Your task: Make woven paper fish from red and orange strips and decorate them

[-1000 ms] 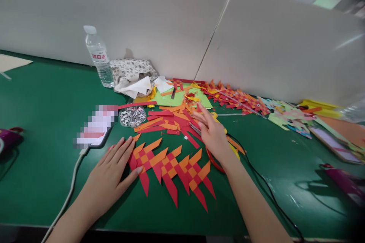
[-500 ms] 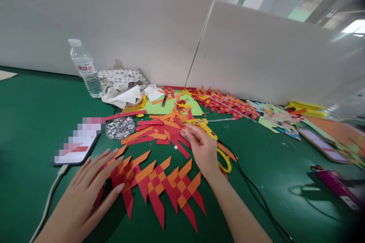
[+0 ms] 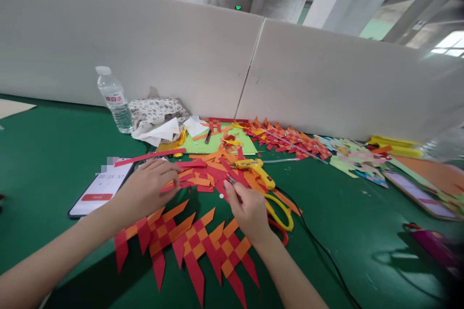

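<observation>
Woven red and orange paper pieces (image 3: 195, 246) lie in a row on the green table (image 3: 50, 154) just in front of me. My left hand (image 3: 148, 188) reaches over them to a pile of loose red and orange paper strips (image 3: 206, 169), fingers curled and tips pinched on one strip. My right hand (image 3: 246, 207) is at the pile's near edge, thumb and fingers pinched on something small that I cannot make out. A yellow glue gun (image 3: 253, 169) lies just beyond my right hand, with yellow-handled scissors (image 3: 279, 207) to its right.
A phone (image 3: 101, 186) lies left of my left hand. A water bottle (image 3: 114, 99), patterned cloth (image 3: 155, 108) and green paper (image 3: 217, 142) sit by the white partition (image 3: 326, 82). Finished woven pieces (image 3: 286, 137) line the back. A black cable (image 3: 319, 251) and purple object (image 3: 435, 246) lie right.
My left hand lifted off the woven pieces and reached forward to the strip pile, closing its fingers. My right hand drew back toward me and pinched shut. The view tilted upward.
</observation>
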`<action>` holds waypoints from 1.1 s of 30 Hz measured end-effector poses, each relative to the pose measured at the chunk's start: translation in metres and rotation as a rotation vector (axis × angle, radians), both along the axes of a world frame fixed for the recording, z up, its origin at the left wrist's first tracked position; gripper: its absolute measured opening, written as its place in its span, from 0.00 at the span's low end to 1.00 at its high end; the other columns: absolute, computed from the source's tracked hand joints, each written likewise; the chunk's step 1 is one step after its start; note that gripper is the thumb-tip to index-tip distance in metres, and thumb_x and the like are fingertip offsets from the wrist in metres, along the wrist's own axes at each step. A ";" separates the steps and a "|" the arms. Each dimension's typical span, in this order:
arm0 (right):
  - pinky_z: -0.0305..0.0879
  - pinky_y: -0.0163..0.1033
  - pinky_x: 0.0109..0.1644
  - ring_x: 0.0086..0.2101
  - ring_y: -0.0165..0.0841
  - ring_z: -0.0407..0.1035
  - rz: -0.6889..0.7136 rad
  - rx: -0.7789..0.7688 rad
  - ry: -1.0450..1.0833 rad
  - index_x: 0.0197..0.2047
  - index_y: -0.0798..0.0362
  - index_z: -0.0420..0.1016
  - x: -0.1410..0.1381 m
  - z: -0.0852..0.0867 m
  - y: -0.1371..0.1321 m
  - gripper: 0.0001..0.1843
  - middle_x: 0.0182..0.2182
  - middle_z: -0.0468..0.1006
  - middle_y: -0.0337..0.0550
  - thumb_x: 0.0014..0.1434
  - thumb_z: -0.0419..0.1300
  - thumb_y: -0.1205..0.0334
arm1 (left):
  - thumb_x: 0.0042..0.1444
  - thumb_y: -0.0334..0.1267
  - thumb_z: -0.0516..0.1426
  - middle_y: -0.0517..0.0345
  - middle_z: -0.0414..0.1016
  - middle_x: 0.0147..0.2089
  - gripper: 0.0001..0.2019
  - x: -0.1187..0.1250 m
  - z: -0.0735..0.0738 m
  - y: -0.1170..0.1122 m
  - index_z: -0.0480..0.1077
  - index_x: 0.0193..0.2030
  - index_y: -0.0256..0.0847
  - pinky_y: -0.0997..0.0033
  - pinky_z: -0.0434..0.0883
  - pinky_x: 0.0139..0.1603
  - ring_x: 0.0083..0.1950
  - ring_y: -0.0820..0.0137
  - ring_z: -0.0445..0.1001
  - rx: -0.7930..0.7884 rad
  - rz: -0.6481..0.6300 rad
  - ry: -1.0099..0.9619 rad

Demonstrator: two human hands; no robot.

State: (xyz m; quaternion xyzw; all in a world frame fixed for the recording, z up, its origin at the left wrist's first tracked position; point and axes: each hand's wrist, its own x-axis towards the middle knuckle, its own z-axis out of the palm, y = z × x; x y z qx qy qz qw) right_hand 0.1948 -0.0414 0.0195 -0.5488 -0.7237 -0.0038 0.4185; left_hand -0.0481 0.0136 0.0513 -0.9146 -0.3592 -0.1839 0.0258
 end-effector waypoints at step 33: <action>0.47 0.36 0.25 0.17 0.26 0.51 0.166 -0.085 -0.047 0.17 0.51 0.55 -0.008 -0.007 -0.008 0.23 0.14 0.54 0.34 0.66 0.45 0.60 | 0.45 0.36 0.59 0.30 0.76 0.39 0.09 0.046 0.002 0.160 0.73 0.31 0.31 0.45 0.63 0.48 0.51 0.40 0.70 -0.410 0.538 -0.064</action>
